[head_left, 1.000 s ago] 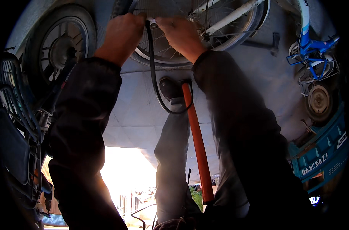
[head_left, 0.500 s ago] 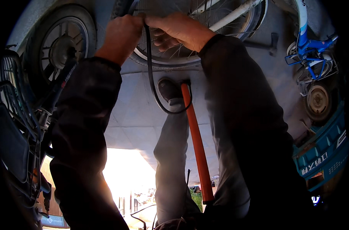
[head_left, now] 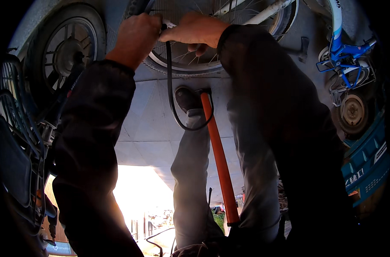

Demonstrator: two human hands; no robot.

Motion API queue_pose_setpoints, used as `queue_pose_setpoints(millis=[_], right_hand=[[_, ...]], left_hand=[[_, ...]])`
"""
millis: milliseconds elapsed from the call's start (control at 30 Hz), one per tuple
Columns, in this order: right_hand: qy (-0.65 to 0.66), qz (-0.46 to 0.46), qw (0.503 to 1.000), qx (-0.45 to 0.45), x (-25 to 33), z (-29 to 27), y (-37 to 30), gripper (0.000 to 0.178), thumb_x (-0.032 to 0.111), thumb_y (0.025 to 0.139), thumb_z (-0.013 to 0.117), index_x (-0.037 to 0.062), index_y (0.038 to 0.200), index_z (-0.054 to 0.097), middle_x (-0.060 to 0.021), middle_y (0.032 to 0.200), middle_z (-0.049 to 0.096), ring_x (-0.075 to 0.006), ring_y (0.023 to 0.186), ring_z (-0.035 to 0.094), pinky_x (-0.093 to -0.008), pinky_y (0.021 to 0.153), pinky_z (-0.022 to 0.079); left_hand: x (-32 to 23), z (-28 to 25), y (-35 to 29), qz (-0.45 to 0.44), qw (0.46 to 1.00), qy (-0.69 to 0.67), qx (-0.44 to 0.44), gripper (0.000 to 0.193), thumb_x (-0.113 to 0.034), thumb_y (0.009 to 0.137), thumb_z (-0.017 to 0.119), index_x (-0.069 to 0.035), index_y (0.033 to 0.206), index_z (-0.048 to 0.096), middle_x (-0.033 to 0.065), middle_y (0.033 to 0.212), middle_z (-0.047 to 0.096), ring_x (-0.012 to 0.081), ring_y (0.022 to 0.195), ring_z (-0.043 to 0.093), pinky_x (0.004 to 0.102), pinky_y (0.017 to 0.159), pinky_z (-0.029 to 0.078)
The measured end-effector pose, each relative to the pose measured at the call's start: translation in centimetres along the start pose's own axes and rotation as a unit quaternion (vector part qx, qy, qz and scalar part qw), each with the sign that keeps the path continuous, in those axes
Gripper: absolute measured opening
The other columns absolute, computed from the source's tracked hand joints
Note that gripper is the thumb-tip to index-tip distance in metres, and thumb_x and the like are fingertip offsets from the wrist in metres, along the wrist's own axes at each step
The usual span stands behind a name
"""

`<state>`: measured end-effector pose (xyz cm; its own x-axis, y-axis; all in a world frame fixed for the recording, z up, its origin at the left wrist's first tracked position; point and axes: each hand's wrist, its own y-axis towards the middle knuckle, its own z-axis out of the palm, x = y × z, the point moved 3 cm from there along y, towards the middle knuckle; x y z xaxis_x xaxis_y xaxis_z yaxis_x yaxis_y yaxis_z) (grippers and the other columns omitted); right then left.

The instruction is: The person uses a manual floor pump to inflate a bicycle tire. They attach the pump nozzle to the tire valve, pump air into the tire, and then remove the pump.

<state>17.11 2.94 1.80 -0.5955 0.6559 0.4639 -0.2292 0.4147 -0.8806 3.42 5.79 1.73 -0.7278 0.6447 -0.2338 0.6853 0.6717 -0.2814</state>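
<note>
At the top centre, a black hose (head_left: pixel 172 92) runs up to a bicycle wheel (head_left: pixel 190 64), where the left hand (head_left: pixel 136 36) and right hand (head_left: pixel 195 31) grip its end, fingers clenched. It loops down to an orange pump (head_left: pixel 218 158) standing between the person's legs. Another wheel (head_left: pixel 64 47) sits upper left, a blue bike frame (head_left: pixel 340 51) upper right.

At the top centre of the frame, a bicycle wheel (head_left: pixel 212 51) spans the upper edge, with the left hand (head_left: pixel 137 36) and right hand (head_left: pixel 195 31) side by side against it. A hose (head_left: pixel 172 98) hangs from between the hands, looping down to a floor pump (head_left: pixel 218 158) standing at centre, between the person's two legs. A shoe (head_left: pixel 187 98) rests just left of the pump's base. A second wheel (head_left: pixel 62 51) sits upper left; another bicycle (head_left: pixel 345 60) stands at the right edge.
</note>
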Motion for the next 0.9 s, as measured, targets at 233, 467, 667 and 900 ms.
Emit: queue_pose_setpoints(millis=[233,467,667,900], right_hand=[[-0.112,-0.111,0.986,-0.047,0.3,0.7,1.1,0.047,0.046,0.071,0.064,-0.0007,0.077,0.066,-0.0148,0.066,0.060,-0.0250,0.061,0.062,-0.0367,0.052,0.050],[-0.155,-0.177,0.959,-0.159,0.0,1.1,0.4,0.037,0.039,0.074,0.064,0.0031,0.079,0.069,-0.0188,0.079,0.065,-0.0317,0.076,0.064,-0.0414,0.070,0.051],[-0.123,-0.138,0.953,-0.240,0.5,2.1,0.8,0.029,0.031,0.071,0.065,0.0029,0.074,0.067,-0.0195,0.077,0.064,-0.0326,0.075,0.064,-0.0419,0.068,0.051],[0.052,-0.193,0.975,-0.102,-1.0,2.0,0.4,0.032,0.032,0.074,0.063,0.0001,0.070,0.063,-0.0170,0.068,0.062,-0.0292,0.066,0.062,-0.0386,0.061,0.050]], left_hand=[[0.2,-0.9,-0.4,-0.006,1.000,0.012,-0.004,0.010,-0.015,0.072,0.065,-0.006,0.072,0.063,0.0151,0.065,0.062,0.0300,0.065,0.064,0.0391,0.056,0.051],[0.0,-0.5,0.1,0.007,1.000,-0.005,-0.011,0.010,-0.015,0.073,0.064,-0.006,0.071,0.063,0.0155,0.065,0.062,0.0313,0.066,0.064,0.0401,0.057,0.051],[0.6,-0.1,0.5,0.019,0.999,-0.015,0.024,0.014,-0.020,0.078,0.061,-0.008,0.083,0.057,0.0154,0.066,0.060,0.0342,0.066,0.061,0.0438,0.057,0.048],[0.3,-0.4,-0.2,-0.018,0.999,-0.036,0.025,0.012,-0.015,0.076,0.061,-0.005,0.083,0.061,0.0159,0.070,0.063,0.0316,0.067,0.064,0.0413,0.060,0.051]])
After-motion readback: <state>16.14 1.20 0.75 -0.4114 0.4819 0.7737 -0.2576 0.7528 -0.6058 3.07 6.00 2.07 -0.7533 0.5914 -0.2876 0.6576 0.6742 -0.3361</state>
